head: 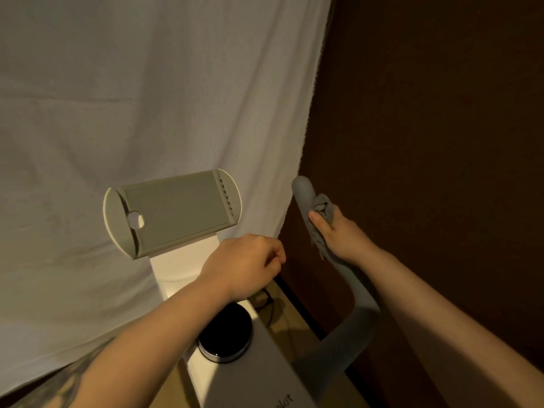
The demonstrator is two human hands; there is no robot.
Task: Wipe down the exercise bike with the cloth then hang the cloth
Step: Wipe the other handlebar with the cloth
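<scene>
The white exercise bike (259, 375) rises from the bottom middle, with a grey tablet holder (173, 210) on its post and a black round knob (225, 334) below. Its grey right handlebar (303, 189) curves up at the right. My right hand (338, 234) grips that handlebar with the grey cloth (323, 207) wrapped between palm and bar, thumb lying along the cloth. My left hand (247, 266) hovers in front of the post with its fingers curled into a loose fist, and nothing shows in it.
A white sheet (147, 98) hangs behind the bike and fills the left and middle. A dark brown wall (426, 128) stands close on the right. A dark cable (269, 307) runs on the tan floor beside the post.
</scene>
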